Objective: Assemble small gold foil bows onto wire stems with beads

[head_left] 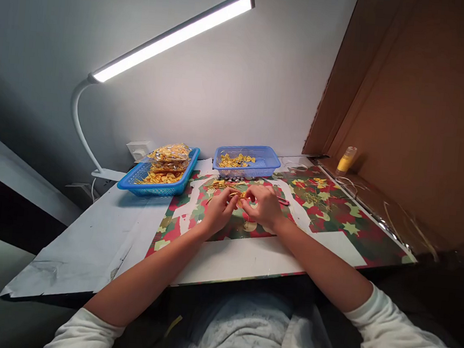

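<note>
Gold bow (238, 194), pinched between left hand (219, 210) and right hand (265, 206), fingertips closed on it, just in front of the small basket (246, 161). Probably light, thin, easily crumpled; best gripped at the centre knot, gently, not the loops.

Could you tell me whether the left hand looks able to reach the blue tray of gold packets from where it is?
Probably yes: the left hand is just right of the blue tray, nothing lying between them.
</note>
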{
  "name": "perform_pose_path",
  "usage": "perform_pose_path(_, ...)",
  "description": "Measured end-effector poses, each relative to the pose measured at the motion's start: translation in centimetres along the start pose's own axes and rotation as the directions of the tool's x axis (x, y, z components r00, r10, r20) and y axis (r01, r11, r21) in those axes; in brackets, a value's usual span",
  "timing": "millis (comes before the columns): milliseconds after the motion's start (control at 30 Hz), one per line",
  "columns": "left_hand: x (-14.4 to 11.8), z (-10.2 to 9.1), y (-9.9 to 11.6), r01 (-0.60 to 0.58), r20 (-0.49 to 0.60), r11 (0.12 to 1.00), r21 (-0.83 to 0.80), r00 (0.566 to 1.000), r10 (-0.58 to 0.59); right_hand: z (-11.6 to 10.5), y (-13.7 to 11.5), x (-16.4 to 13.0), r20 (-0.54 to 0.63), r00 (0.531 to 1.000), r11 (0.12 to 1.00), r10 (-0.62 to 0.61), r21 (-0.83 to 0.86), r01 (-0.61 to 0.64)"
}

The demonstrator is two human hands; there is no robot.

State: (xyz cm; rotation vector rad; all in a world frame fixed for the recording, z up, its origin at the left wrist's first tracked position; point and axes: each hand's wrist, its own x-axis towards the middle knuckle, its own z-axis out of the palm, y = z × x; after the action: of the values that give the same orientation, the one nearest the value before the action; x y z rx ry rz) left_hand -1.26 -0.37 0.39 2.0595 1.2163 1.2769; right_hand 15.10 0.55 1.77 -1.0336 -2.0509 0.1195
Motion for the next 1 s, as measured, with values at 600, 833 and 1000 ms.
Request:
perform_pose_path(600,-0.4,-0.2,0.5,-0.068,-0.081,0.925,0.373,0.991,0.105,1.1,1.1,-0.5,-0.096,0.995,0.960,-0.003,0.277,0.029)
perform_pose_path(833,-0.5,0.0,0.5,-0.059,-0.080,0.946,0.320,0.993,0.089,1.3,0.9,-0.7,-0.102,0.994,0.945,-0.037,0.321,0.068)
perform_pose_path(1000,-0.5,0.0,0.4,-0.052,-0.103,0.963,0.263,0.991,0.082,2.0,1.0,-0.8,-0.097,0.992,0.929,0.085,0.367,-0.043)
